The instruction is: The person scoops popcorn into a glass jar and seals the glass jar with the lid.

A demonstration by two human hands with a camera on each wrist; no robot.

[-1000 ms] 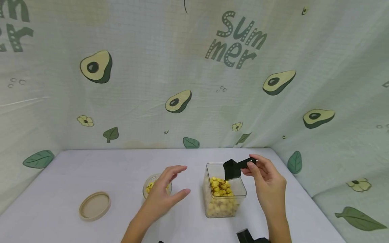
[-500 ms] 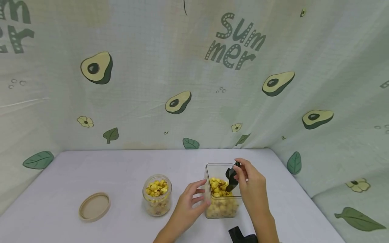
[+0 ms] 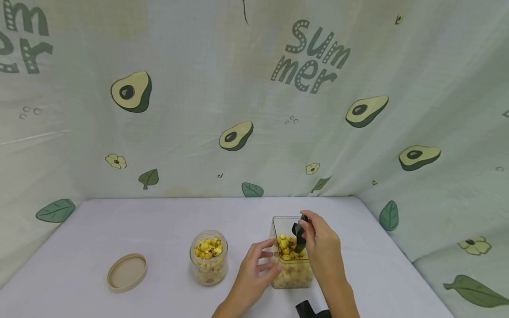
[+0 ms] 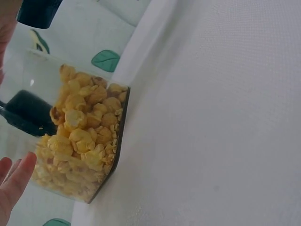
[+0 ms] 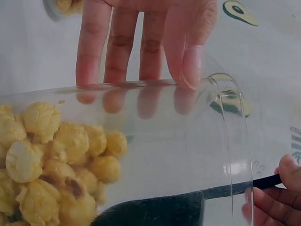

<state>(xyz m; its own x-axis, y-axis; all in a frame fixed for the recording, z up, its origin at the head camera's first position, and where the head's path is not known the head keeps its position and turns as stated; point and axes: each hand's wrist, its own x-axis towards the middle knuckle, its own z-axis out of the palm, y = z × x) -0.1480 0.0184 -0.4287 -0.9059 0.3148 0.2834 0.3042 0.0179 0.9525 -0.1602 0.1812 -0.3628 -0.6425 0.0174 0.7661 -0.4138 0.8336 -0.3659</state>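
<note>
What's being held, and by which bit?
The right hand pinches the black, box-shaped scoop by its thin handle. The left hand holds nothing, just touching the side of the clear, square container.

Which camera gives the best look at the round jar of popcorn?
The head view: it shows the round jar whole, upright and unblocked, popcorn inside. The right wrist view catches only a cropped piece, near its upper left; the left wrist view doesn't show it.
</note>
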